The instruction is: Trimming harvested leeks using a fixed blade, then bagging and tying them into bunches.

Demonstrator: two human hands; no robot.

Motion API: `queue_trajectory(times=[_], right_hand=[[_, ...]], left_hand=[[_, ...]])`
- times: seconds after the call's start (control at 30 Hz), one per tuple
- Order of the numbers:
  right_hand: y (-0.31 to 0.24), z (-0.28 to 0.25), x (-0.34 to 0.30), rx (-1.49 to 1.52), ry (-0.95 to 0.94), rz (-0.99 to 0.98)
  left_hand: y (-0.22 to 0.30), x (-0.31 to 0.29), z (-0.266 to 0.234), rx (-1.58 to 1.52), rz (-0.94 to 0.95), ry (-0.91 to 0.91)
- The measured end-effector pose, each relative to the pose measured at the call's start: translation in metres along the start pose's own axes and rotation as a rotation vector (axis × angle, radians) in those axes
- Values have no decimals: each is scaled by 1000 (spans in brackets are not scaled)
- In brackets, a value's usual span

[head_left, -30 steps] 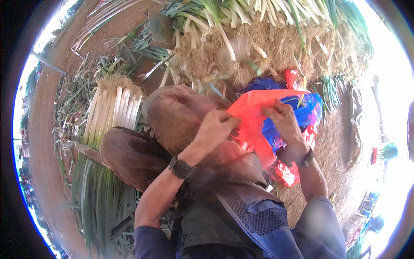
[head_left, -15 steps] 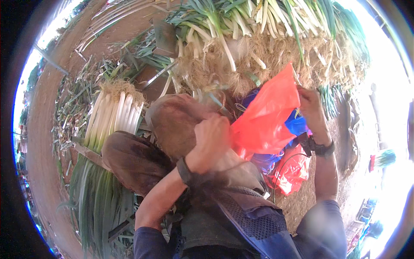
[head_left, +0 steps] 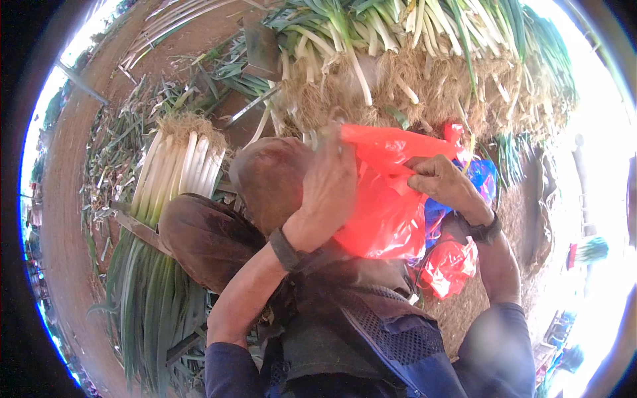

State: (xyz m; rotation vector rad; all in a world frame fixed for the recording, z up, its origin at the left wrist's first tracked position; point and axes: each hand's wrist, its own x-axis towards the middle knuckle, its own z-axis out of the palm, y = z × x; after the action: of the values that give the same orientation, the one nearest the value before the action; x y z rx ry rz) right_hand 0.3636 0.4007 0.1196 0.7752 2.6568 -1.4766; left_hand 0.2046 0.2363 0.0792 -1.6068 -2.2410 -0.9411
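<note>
A thin red plastic bag [head_left: 388,212] is spread out over my lap, held up between both hands. My left hand [head_left: 328,182], slightly smeared by motion, grips its upper left edge, the fingertips partly hidden. With thumb and fingers pinched together, my right hand [head_left: 446,184] holds the bag farther right. Blue plastic [head_left: 482,176] lies under and behind my right hand, and a crumpled red plastic bundle [head_left: 451,266] sits below my right wrist. To the left of my knees is a bundle of leeks [head_left: 179,166], roots pointing away from me, leaves toward me.
A long heap of leeks [head_left: 424,40] stretches along the far side, its roots [head_left: 438,86] facing me. Trimmed leaf scraps [head_left: 119,142] litter the ground at the left. A flat metal strip [head_left: 142,232] crosses the leek bundle, and an upright metal plate [head_left: 261,50] stands beyond my knee.
My right hand has come left and toward me, now pinching the bag nearer its middle. My left hand has risen with the bag's edge, and the red sheet is spread wider over my lap.
</note>
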Motion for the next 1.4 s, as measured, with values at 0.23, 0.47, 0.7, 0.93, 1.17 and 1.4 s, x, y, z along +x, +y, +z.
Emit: queue_trajectory(times=[0.23,0.47,0.7,0.93,1.17,1.4], right_hand=[[-20,6,7,230,-76,25],[-24,18,27,202,-276,-142],[-27,15,36,21,-318,-193],[-27,17,49,88,-350,-244],[-43,4,49,-151,-261,-513],[-30,-24,81,-921,391,-723]], left_hand=[[16,-22,-34,-12,186,79],[35,-15,-52,-213,354,-88],[-16,1,-52,-39,-258,-15],[13,-17,-52,-196,87,-168],[-46,2,-28,-227,-80,-97],[-62,37,-75,322,-41,94]])
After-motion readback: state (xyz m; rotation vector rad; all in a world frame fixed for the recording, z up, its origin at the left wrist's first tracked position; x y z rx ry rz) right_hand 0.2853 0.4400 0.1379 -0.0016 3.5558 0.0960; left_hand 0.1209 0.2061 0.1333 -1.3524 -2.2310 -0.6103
